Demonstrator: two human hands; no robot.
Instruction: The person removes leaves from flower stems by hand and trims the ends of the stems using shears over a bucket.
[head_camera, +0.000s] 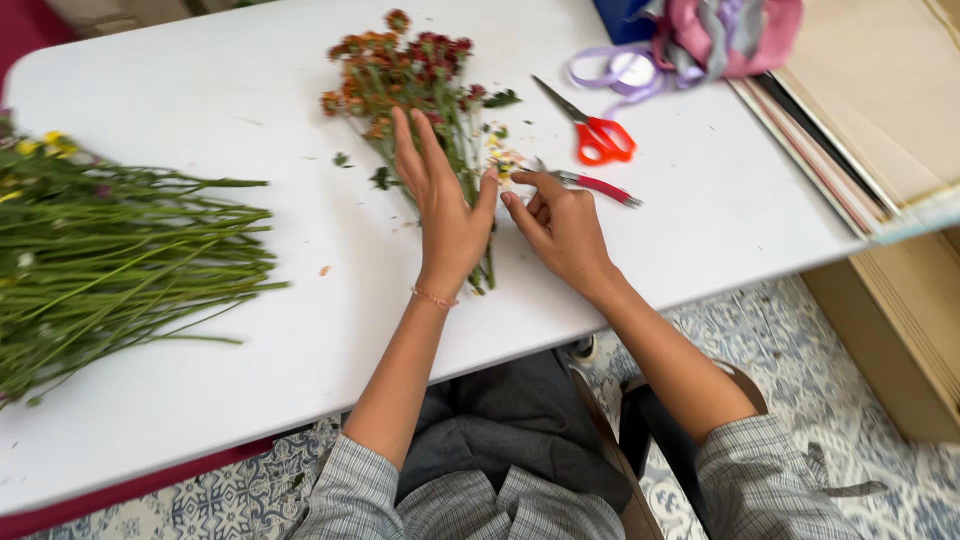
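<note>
Your left hand (445, 215) is lying flat, fingers spread, pressing down on the stems of a small bunch of red-orange flowers (405, 70) in the middle of the white table (250, 330) — not curled around them, just resting on top with a thin bracelet on the wrist. Your right hand (560, 225) sits just beside it, thumb and forefinger nearly pinched together right by the left thumb; can't tell if there's actually anything between them. Red-handled snips (598, 186) lie just past your right fingertips, and the orange-handled scissors (590, 130) are a bit further back. Off to the left there's a big pile of green stems (120, 250) — well apart from the bunch. Lilac ribbon (620, 72) sits by the far edge
</note>
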